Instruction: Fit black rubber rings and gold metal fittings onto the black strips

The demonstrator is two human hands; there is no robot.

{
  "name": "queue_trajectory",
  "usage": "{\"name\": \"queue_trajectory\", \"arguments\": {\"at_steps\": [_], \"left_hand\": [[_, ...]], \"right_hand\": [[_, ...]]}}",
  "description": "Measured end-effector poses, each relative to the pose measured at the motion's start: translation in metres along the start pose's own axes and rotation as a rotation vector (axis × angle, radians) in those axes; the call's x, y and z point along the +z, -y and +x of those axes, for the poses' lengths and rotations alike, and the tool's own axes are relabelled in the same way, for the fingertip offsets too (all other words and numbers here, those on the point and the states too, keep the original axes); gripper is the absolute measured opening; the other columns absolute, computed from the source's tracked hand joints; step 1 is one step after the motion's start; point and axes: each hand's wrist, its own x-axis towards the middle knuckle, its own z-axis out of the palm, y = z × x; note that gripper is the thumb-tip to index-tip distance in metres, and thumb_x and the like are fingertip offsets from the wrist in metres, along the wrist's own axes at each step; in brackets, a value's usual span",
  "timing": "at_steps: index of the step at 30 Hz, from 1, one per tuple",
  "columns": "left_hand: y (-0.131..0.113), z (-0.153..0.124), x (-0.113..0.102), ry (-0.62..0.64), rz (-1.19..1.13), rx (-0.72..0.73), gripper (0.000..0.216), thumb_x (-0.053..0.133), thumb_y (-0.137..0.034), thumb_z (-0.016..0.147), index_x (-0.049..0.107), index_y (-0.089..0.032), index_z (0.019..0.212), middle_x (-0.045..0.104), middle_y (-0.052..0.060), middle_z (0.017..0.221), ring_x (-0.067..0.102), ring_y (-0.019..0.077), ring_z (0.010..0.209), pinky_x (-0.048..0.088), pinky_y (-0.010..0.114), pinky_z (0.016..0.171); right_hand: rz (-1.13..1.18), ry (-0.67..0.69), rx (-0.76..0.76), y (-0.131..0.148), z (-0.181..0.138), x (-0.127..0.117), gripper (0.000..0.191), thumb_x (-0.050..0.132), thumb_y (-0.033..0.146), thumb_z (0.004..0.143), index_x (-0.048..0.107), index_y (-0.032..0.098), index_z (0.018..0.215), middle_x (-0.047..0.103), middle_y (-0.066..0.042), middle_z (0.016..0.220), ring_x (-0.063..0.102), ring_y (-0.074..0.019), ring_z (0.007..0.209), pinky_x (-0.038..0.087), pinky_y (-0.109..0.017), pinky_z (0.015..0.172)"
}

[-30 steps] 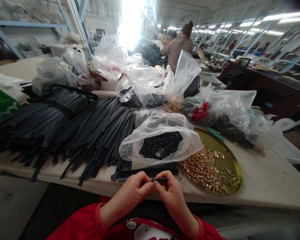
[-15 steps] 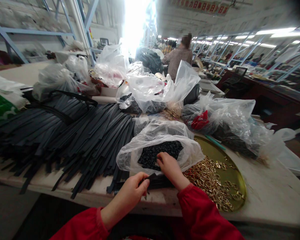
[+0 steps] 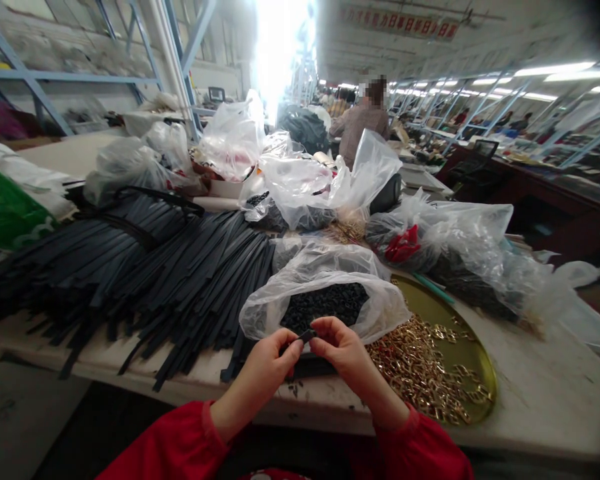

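Observation:
My left hand [image 3: 275, 357] pinches a black strap [image 3: 307, 335] near its end, in front of an open plastic bag [image 3: 260, 303]. Thumb and fingers of my right hand [image 3: 337, 343] close at the strap's tip, on what looks like a small black loop; the fingertips partly hide it. Inside the bag lies a heap of small black loops [image 3: 325, 303]. To the right, a round gold tray [image 3: 480, 347] carries a pile of gold metal buckles [image 3: 415, 367]. Many black straps [image 3: 195, 280] lie in a thick bundle to the left.
Clear plastic bags [image 3: 300, 180] crowd the back of the table [image 3: 540, 400]. A tied bag with a red piece [image 3: 403, 243] lies at the right, beside a teal stick [image 3: 433, 287]. A green bag [image 3: 10, 207] stands far left. A person [image 3: 363, 123] is farther back.
My right hand has come out of the bag of black loops and met my left hand at the strap's end. The view has shifted slightly.

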Motion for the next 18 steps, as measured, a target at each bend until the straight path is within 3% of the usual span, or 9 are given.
{"name": "queue_trajectory", "arguments": {"at_steps": [2,7,14,18], "left_hand": [[-0.004,-0.002,0.000,-0.001,0.033,0.018,0.025,0.042,-0.037,0.082,0.054,-0.017,0.074,0.045,-0.006,0.052,0.042,0.0094,0.048,0.030,0.019,0.045],[-0.010,-0.011,-0.003,-0.031,0.196,0.105,0.023,0.041,-0.030,0.082,0.057,-0.017,0.071,0.052,-0.004,0.059,0.047,0.0106,0.055,0.032,0.020,0.052],[-0.002,-0.015,-0.004,-0.068,0.343,0.130,0.023,0.039,-0.030,0.084,0.056,-0.018,0.073,0.054,-0.003,0.061,0.048,0.0113,0.055,0.031,0.021,0.053],[-0.001,-0.014,-0.003,-0.031,0.339,0.129,0.023,0.039,-0.029,0.083,0.057,-0.018,0.073,0.053,-0.003,0.061,0.049,0.0114,0.056,0.031,0.020,0.053]], "right_hand": [[0.239,0.038,0.070,0.006,-0.009,0.006,0.022,0.066,0.027,0.067,0.057,0.018,0.085,0.062,0.001,0.075,0.057,-0.0118,0.066,0.045,-0.024,0.062],[0.443,0.070,0.198,0.014,-0.018,0.014,0.024,0.074,0.029,0.058,0.060,0.016,0.072,0.058,0.006,0.057,0.050,-0.0078,0.052,0.040,-0.021,0.053],[0.591,0.009,0.255,0.001,-0.025,0.020,0.025,0.070,0.035,0.067,0.066,0.017,0.084,0.066,0.000,0.071,0.057,-0.0094,0.059,0.045,-0.024,0.061],[0.712,-0.025,0.300,-0.003,-0.027,0.023,0.025,0.074,0.029,0.063,0.064,0.017,0.082,0.065,0.001,0.073,0.058,-0.0090,0.060,0.046,-0.023,0.061]]}}
